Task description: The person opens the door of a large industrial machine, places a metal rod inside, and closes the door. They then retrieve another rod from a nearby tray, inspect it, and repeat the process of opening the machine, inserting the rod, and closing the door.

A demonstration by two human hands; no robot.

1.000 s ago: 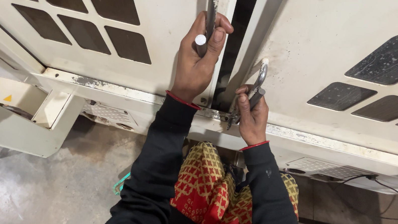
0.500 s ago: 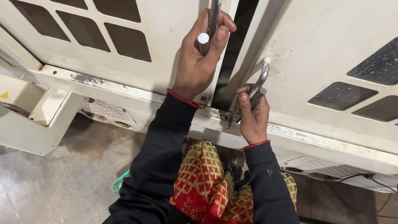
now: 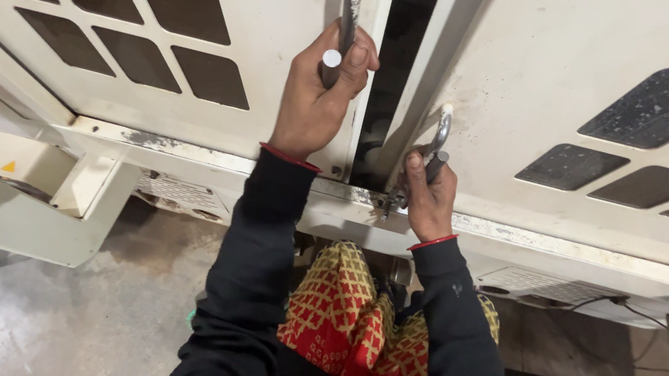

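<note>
Far left, the cream cabinet [image 3: 147, 118] fills the top of the view, its dark vent slots [image 3: 158, 30] running across the left panel. Below it, a pale bracket box [image 3: 18, 200] sits over the concrete floor [image 3: 80, 318].

Moving in, the left hand [image 3: 315, 101] is closed in a fist around the metal rod [image 3: 347, 19]. The rod stands upright against the left panel, its long axis running straight up and out of the top of the view, its round cut end [image 3: 332, 58] facing the camera just above the knuckles. That hand is the higher of the two, just left of the dark gap [image 3: 396, 68] between the panels.

Across the gap, the right hand [image 3: 429, 195] sits lower, down at the bottom rail [image 3: 566, 242]. It is gripping a curved metal hook [image 3: 441, 133], fingers wrapped round its lower part. The hook's axis is near upright too, leaning slightly right, its white tip [image 3: 447, 107] pointing up the right panel. What it catches below the fingers I cannot tell.

So both pieces lie roughly parallel, either side of the gap, rod high, hook low. Further right, more dark vents [image 3: 659, 109].
</note>
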